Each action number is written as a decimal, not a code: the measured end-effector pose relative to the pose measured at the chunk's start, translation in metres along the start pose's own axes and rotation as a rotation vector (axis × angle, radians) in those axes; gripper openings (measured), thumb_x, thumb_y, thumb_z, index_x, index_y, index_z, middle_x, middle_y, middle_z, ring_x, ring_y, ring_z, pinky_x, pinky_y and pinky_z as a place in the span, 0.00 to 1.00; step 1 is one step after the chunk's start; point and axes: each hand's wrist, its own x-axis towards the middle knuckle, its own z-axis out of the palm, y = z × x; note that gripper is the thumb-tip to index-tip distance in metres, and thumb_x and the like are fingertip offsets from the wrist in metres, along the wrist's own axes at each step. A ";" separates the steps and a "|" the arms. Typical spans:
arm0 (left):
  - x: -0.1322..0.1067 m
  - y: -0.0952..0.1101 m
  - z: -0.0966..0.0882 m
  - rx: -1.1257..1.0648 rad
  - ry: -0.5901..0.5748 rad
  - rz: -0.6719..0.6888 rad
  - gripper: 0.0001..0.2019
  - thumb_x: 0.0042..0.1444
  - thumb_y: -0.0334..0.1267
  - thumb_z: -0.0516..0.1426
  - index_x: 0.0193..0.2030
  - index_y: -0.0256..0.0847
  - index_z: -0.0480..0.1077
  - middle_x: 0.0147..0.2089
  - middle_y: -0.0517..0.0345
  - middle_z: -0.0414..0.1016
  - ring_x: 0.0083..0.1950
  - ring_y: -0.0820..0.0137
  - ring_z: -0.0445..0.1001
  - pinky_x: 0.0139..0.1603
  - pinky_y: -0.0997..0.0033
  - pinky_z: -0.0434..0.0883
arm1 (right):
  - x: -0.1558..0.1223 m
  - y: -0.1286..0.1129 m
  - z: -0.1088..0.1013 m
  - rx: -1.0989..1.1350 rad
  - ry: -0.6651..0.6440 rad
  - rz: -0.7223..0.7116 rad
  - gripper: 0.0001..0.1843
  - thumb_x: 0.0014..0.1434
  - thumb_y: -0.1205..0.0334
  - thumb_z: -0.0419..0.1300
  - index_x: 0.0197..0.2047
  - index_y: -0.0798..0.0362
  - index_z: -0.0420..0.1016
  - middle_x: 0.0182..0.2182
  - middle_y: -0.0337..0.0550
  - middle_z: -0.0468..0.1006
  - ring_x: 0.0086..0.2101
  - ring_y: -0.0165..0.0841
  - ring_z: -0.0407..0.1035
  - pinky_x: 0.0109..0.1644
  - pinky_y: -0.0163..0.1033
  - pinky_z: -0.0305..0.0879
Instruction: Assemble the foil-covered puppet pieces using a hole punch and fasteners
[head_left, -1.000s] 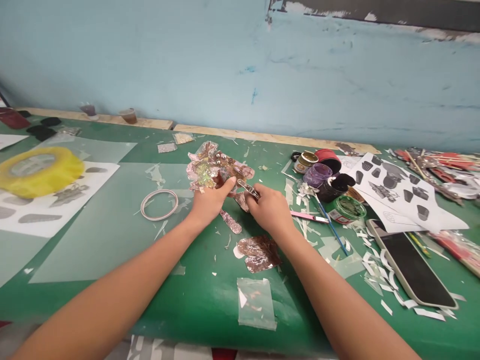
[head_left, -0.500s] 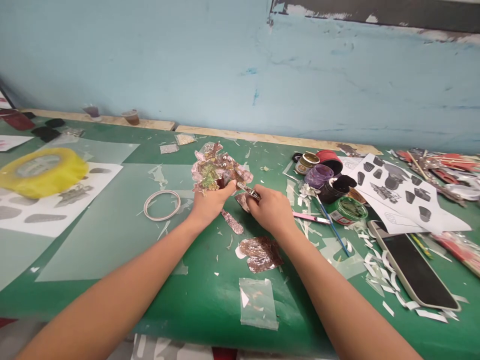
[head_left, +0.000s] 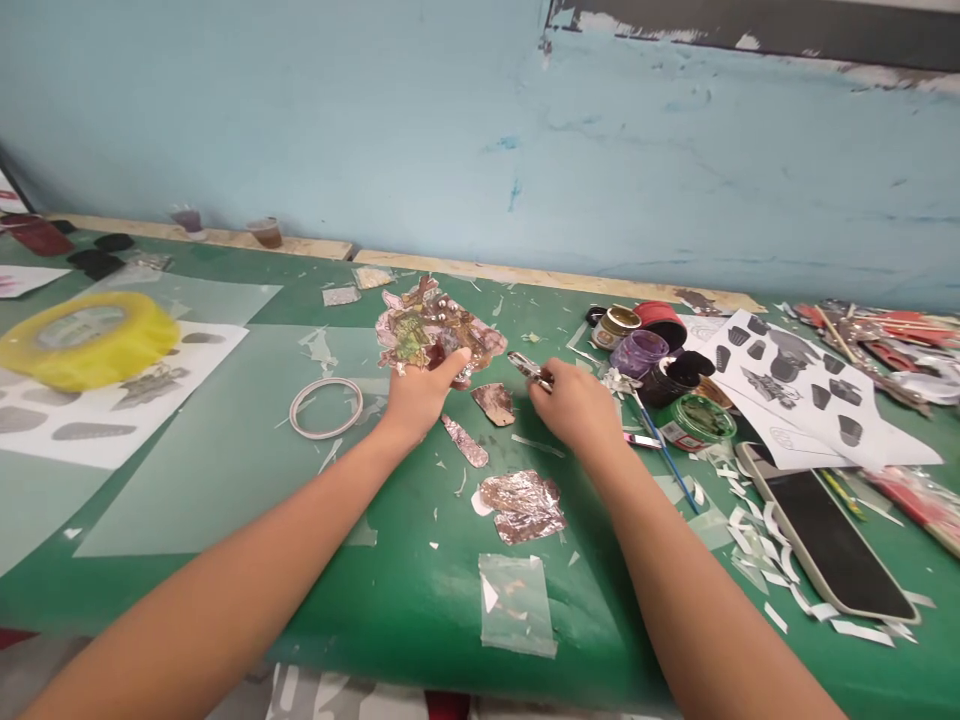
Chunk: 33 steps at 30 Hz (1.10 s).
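Observation:
My left hand [head_left: 421, 400] is closed on the lower edge of a painted cut-out piece [head_left: 411, 328], mottled pink, green and brown with a jagged outline. In my closed right hand [head_left: 576, 402] is a small silver metal tool [head_left: 528, 368] that looks like a nail clipper. Its tip points left, apart from the cut-out. Between and below the hands lie a brown foil-like cut piece [head_left: 494, 404], a narrow pinkish strip with a rounded end [head_left: 466, 442] and a larger crinkled brown piece [head_left: 522, 506].
A tape ring [head_left: 325, 408] and a yellow tape roll [head_left: 90, 338] lie left. Paint jars [head_left: 697, 420], a blue brush [head_left: 666, 450], a phone [head_left: 836, 540], paper scraps and printed sheets [head_left: 802, 375] crowd the right. A clear plastic piece [head_left: 516, 605] sits near the front edge.
My right hand has moved right with the silver tool, away from the cut-out. My left hand still holds the cut-out, now shifted slightly left. The brown piece between the hands shows more fully.

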 end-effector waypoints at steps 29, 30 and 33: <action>-0.007 0.009 0.010 -0.218 -0.445 -0.028 0.15 0.47 0.45 0.66 0.35 0.38 0.70 0.27 0.63 0.69 0.23 0.78 0.66 0.20 0.78 0.65 | -0.008 -0.021 0.007 1.396 -0.178 -0.011 0.22 0.46 0.42 0.66 0.25 0.53 0.68 0.13 0.34 0.66 0.15 0.27 0.60 0.20 0.34 0.57; -0.007 0.008 0.010 -0.174 -0.440 -0.008 0.14 0.48 0.45 0.65 0.31 0.38 0.68 0.25 0.64 0.67 0.22 0.78 0.65 0.19 0.78 0.64 | -0.007 -0.021 0.007 1.338 -0.180 -0.027 0.23 0.48 0.40 0.63 0.24 0.53 0.68 0.12 0.35 0.67 0.15 0.28 0.60 0.20 0.34 0.57; -0.002 0.006 0.008 -0.131 -0.396 0.014 0.14 0.51 0.42 0.63 0.26 0.39 0.64 0.20 0.66 0.63 0.19 0.78 0.65 0.18 0.78 0.65 | -0.002 -0.016 0.009 1.134 -0.069 -0.059 0.26 0.57 0.38 0.53 0.25 0.53 0.69 0.17 0.40 0.72 0.16 0.29 0.61 0.22 0.36 0.58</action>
